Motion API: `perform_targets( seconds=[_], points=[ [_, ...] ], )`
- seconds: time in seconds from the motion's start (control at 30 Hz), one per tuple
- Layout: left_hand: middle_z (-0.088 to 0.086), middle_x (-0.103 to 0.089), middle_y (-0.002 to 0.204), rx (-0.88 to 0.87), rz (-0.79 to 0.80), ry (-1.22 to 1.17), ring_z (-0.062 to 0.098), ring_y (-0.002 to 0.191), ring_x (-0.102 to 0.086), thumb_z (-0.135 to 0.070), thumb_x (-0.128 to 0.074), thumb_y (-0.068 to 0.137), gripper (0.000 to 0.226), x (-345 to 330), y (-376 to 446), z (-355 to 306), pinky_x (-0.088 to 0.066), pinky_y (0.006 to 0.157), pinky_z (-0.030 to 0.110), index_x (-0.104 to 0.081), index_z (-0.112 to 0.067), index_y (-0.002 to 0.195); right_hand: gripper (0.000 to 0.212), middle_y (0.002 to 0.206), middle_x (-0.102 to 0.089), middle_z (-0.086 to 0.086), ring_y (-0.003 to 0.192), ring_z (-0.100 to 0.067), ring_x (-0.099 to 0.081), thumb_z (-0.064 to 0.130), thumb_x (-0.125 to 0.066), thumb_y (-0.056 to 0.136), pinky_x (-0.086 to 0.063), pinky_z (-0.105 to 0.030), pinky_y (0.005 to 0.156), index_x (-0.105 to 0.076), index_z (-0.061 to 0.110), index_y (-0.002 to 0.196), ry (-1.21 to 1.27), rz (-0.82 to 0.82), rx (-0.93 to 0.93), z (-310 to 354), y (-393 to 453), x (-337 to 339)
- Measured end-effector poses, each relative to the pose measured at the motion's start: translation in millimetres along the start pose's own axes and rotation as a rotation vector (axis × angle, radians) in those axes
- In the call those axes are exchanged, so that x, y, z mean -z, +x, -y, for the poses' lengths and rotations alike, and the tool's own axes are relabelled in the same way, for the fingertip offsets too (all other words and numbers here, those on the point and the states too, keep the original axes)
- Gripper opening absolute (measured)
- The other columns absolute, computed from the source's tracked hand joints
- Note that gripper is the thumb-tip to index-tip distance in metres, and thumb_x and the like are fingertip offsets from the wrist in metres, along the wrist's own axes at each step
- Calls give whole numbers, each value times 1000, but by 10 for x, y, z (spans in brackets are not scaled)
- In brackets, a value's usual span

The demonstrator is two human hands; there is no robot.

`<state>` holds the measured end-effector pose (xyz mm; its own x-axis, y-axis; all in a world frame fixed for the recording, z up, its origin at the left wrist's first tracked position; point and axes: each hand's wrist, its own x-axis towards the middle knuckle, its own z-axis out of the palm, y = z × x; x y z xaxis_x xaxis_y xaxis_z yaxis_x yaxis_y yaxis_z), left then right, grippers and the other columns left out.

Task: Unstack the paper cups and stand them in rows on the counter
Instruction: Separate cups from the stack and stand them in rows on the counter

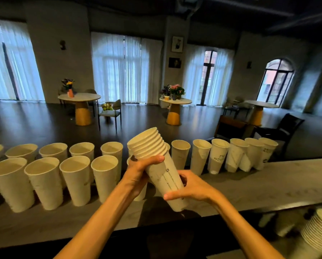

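Note:
A stack of white paper cups (157, 161) is held tilted above the counter (268, 184), rims up and to the left. My left hand (139, 171) grips the stack just under the rims. My right hand (192, 187) holds the lowest cup near its base, fingers curled round it. Two rows of single cups stand on the counter: a back row (180, 154) running from far left to right, and a front row (76, 182) on the left side only. Part of the rows is hidden behind my hands and the stack.
Another stack of cups (317, 232) lies at the lower right, below the counter's near edge. Bare counter stretches to the right of my hands. Beyond the counter is a dim room with round tables (79, 98), chairs and curtained windows.

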<state>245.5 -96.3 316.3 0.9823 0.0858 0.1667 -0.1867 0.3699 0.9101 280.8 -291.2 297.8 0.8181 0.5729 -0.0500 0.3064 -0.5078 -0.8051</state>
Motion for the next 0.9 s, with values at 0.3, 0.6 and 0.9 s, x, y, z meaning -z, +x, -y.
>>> perform_targets(
  seconds=[0.3,0.6,0.9],
  points=[
    [3,-72,106,-188,-330,79,19,100,-69,-42,-88,44,83,-221,143,-27,-56,81,36,-62,-20,120,77,126,-51,21,120,-3,-49,42,-88,65,-49,-35,101,-46,38,129,-91,-282,85,-531,278,-15],
    [5,-69,105,-337,-568,-221,22,104,-64,-16,-85,62,59,-45,179,-524,-58,76,36,-64,-15,118,97,137,-56,3,127,-17,-53,47,-92,54,-50,-34,97,-44,26,136,98,-183,-55,-1116,751,-103],
    [6,-68,111,-328,-666,-296,25,112,-65,-31,-90,56,78,-28,49,-549,-58,86,47,-57,-19,126,104,138,-56,2,128,-22,-53,48,-92,50,-50,-47,102,-43,25,138,123,-91,-99,-1193,1090,-218]
  ],
)
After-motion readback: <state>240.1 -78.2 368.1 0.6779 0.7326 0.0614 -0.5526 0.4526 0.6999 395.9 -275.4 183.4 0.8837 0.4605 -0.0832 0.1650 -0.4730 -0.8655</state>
